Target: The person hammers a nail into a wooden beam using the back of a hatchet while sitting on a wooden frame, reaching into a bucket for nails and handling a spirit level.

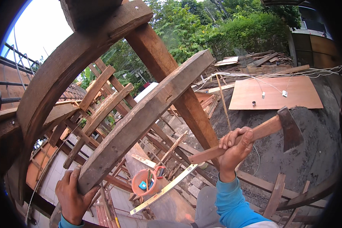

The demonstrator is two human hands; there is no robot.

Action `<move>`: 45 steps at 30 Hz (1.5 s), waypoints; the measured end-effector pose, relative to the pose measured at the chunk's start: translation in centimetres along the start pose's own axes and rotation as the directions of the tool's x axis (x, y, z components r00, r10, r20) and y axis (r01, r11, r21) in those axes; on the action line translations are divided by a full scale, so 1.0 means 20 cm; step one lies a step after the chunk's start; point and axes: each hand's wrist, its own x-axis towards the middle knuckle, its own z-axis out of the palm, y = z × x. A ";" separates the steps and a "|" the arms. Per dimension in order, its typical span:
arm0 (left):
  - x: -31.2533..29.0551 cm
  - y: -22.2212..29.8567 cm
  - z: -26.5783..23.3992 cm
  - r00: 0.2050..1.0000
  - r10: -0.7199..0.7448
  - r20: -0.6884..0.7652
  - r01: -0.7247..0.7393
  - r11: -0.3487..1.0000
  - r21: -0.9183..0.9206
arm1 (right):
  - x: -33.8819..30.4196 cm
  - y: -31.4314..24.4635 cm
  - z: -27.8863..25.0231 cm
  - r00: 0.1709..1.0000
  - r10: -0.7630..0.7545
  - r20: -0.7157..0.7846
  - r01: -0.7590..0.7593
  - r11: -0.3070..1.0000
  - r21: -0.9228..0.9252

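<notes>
My right hand (235, 150) is wrapped round the wooden handle of a hatchet (269, 127), raised right of centre. Its dark steel blade points to the right, apart from any wood. A long squared timber (144, 114) slants from lower left to upper middle, and my left hand (73, 192) grips its lower end, thumb on the near side. That timber crosses a reddish-brown post (195, 116). Below, an orange bucket (136, 183) holds a blue tape measure (142, 185) and other hand tools. A pale yellow spirit level (165, 190) lies beside the bucket.
A thick curved beam (60, 57) arches over the upper left. Timber framing (102, 106) crowds the left and middle. At right, a plywood sheet (243, 93) lies on a dark sand heap (307, 152), with white cables (262, 74) along its far side and scrap wood (264, 60) behind.
</notes>
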 end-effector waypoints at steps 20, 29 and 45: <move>0.01 0.01 0.00 1.000 -0.014 0.015 0.014 1.000 -0.026 | -0.02 0.02 -0.04 0.964 0.263 0.039 -0.256 0.957 -0.139; 0.00 0.01 0.03 1.000 0.009 -0.028 -0.011 0.999 -0.042 | -0.05 0.07 0.03 0.882 0.413 0.227 -0.306 0.869 -0.389; 0.02 0.03 0.01 1.000 0.021 -0.021 -0.023 0.998 -0.058 | -0.04 0.05 -0.04 0.887 0.442 0.134 -0.368 0.852 -0.374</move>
